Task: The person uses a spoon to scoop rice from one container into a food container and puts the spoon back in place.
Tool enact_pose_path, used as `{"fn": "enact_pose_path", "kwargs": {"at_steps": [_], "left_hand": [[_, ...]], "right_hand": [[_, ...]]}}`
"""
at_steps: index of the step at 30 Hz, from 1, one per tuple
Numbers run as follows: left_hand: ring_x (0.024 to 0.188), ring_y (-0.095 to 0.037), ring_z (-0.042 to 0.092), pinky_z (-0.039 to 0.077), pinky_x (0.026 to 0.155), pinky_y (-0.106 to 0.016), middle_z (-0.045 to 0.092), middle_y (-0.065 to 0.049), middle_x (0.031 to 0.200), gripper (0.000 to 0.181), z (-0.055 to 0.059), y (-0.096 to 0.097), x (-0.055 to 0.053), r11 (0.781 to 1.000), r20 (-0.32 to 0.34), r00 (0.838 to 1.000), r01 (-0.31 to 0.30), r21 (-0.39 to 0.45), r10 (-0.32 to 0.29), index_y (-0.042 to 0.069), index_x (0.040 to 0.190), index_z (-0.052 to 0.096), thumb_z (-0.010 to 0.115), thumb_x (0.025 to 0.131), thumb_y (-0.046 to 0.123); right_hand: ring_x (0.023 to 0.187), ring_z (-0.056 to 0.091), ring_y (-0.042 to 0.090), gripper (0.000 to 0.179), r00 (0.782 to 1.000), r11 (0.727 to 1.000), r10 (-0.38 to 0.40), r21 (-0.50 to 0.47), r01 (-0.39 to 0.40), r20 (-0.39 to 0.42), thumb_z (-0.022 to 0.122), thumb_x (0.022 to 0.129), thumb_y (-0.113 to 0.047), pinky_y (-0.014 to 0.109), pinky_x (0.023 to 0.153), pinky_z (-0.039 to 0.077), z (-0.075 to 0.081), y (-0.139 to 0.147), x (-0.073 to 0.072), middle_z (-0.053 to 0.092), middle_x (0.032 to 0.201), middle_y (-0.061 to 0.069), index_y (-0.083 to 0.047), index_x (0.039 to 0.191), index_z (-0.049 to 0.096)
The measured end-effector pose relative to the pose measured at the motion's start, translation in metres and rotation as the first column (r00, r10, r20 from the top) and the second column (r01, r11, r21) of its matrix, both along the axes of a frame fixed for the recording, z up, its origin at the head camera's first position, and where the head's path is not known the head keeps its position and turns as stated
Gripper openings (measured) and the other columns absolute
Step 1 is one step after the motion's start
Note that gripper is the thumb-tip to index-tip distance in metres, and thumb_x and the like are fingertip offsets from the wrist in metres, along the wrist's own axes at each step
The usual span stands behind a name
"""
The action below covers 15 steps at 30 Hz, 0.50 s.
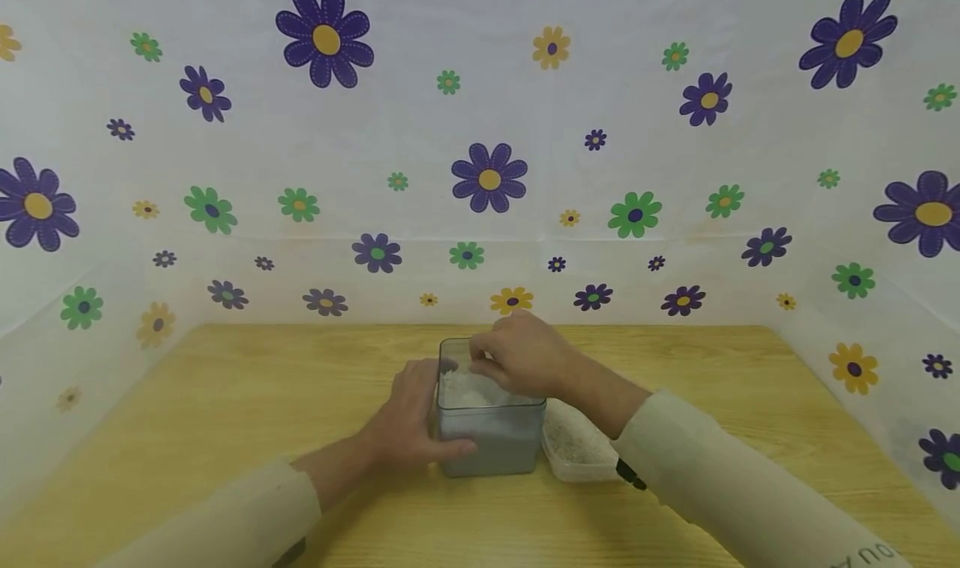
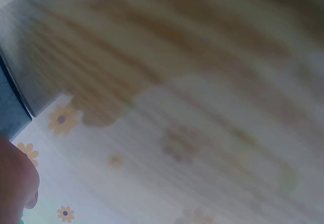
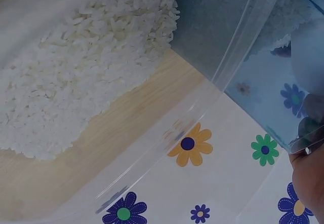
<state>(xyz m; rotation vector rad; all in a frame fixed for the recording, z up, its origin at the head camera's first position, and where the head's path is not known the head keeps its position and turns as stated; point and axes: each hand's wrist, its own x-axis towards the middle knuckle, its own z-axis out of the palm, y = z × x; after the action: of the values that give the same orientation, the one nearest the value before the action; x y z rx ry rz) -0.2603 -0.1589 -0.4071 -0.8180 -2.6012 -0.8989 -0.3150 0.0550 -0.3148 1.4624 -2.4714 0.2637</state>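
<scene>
Grey bin (image 1: pixel 495 447), upright on surface (image 1: pixel 300 393), 3 o'clock of left hand (image 1: pixel 408 422) (spread wide against wall). Right hand (image 1: pixel 525 354) over bin mouth, nearer white contents (image 1: pixel 465 393); fingers curled, hold not tellable. Tub (image 1: pixel 576 473) of rice (image 3: pixel 96 77): bin's 4 o'clock.

I face a white cloth wall (image 1: pixel 420 122) printed with purple, green and orange flowers (image 1: pixel 326 40), a faint crease (image 1: pixel 300 238) running across it. The same cloth stands to my left and right. Below me spreads a yellowish wood-grain tabletop (image 1: pixel 285 393), meeting the cloth at its far edge. The light is soft and dim.
</scene>
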Motion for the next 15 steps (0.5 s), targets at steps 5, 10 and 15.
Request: {"fn": "enact_pose_path", "kwargs": {"at_steps": [5, 10, 15], "left_hand": [[0.12, -0.023, 0.04, 0.028, 0.102, -0.055, 0.051, -0.003, 0.127, 0.09, -0.0026, -0.0009, -0.0028, 1.0, 0.008, 1.0, -0.002, -0.001, 0.002, 0.01, 0.139, 0.039, 0.079, 0.072, 0.055], [0.117, -0.023, 0.042, 0.03, 0.101, -0.053, 0.052, -0.003, 0.124, 0.09, -0.0036, -0.0012, -0.0033, 1.0, -0.004, 1.0, -0.005, -0.007, 0.005, 0.008, 0.138, 0.04, 0.078, 0.072, 0.055], [0.119, -0.023, 0.042, 0.03, 0.102, -0.054, 0.052, -0.005, 0.125, 0.091, -0.0015, -0.0006, -0.002, 1.0, 0.007, 1.0, -0.007, -0.009, 0.007, 0.007, 0.138, 0.04, 0.078, 0.072, 0.055]], "right_hand": [[0.061, 0.045, 0.006, 0.012, 0.999, 0.999, -0.038, -0.008, 0.038, 0.026, 0.065, 0.096, -0.022, 0.027, 0.067, 0.04, -0.0003, 0.0009, 0.0, 0.059, 0.068, -0.009, -0.019, 0.085, 0.07], [0.063, 0.046, 0.007, 0.011, 0.998, 0.998, -0.053, -0.019, 0.054, 0.02, 0.064, 0.098, -0.023, 0.03, 0.072, 0.042, -0.0011, 0.0018, 0.0007, 0.061, 0.071, -0.009, -0.019, 0.089, 0.071], [0.064, 0.047, 0.007, 0.011, 0.997, 0.996, -0.075, -0.044, 0.075, 0.01, 0.064, 0.098, -0.025, 0.032, 0.076, 0.044, -0.0024, 0.0025, 0.001, 0.062, 0.072, -0.009, -0.019, 0.092, 0.072]]}}
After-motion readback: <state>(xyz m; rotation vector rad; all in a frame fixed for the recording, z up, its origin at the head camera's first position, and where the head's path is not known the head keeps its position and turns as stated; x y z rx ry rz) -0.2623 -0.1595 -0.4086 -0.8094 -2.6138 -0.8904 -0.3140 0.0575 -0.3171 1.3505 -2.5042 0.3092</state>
